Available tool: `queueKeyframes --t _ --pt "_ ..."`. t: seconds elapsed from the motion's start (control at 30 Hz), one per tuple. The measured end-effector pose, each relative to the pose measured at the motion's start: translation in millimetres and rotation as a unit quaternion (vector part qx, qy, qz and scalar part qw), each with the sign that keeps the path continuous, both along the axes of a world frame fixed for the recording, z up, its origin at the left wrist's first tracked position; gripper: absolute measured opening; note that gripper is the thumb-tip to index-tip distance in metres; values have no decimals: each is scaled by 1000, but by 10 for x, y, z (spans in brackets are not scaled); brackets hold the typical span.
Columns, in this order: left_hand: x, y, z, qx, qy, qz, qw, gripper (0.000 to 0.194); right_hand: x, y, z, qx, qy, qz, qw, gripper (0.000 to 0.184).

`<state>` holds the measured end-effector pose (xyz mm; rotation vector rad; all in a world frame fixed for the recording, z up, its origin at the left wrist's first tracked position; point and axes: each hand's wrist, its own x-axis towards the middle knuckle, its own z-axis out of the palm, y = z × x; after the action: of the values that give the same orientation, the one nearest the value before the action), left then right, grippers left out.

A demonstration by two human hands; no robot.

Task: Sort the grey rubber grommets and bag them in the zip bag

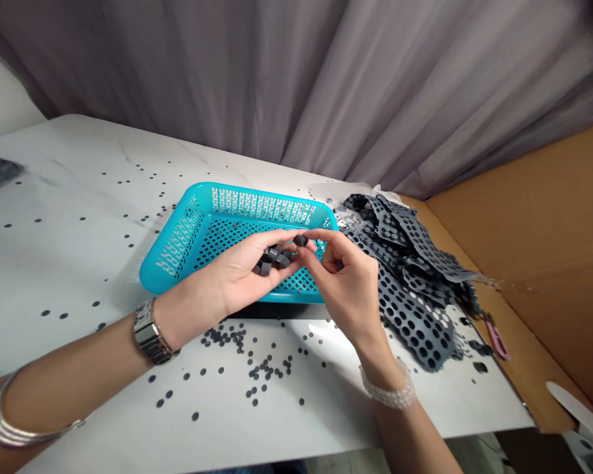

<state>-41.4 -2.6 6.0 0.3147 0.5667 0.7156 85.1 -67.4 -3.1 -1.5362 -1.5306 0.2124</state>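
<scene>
A turquoise plastic basket (164, 282) with perforated walls and a lattice floor sits on a white, marble-veined desk (336, 421), with something black under its near edge. Both hands are above the near right part of this basket. The left hand (244, 266) is turned palm up and half curled, cradling a cluster of small black blocks (273, 257) between thumb and fingers. The right hand (348, 280) pinches one dark faceted piece (301, 241) between thumb and index finger, at the left hand's fingertips, over the basket; whether the left fingers also grip that piece, I cannot tell. The left wrist wears a metal watch (153, 332), the right a beaded bracelet (389, 390).

Little black discs (267, 370) lie strewn in front of the basket, with more to its left and behind it. Right of the basket is a crumpled heap of dark grey perforated sheets (415, 329), full of round holes. Farther right of the basket stands brown cardboard (538, 204), with a pink-handled tool (497, 341) near its lower edge. A greyish purple curtain (217, 79) hangs behind the basket.
</scene>
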Motion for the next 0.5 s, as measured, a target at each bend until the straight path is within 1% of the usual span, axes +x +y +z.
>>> queueKeyframes --t 0.1,0.27,0.4,0.47,0.5 --pt "-3 -35 20 10 -7 -25 1000 20 16 -2 -4 3 9 4 1000 9" --pt "-11 -42 7 8 9 -36 999 24 -2 -5 -8 6 14 -4 1000 9" --pt "-7 -39 3 10 4 -28 1000 25 -35 -12 5 18 24 -13 999 9" --pt "-1 -35 5 5 7 -10 1000 24 -32 -13 24 19 68 -10 997 9" --pt "3 -32 9 -6 9 1 1000 22 -18 -12 38 17 114 -3 993 10"
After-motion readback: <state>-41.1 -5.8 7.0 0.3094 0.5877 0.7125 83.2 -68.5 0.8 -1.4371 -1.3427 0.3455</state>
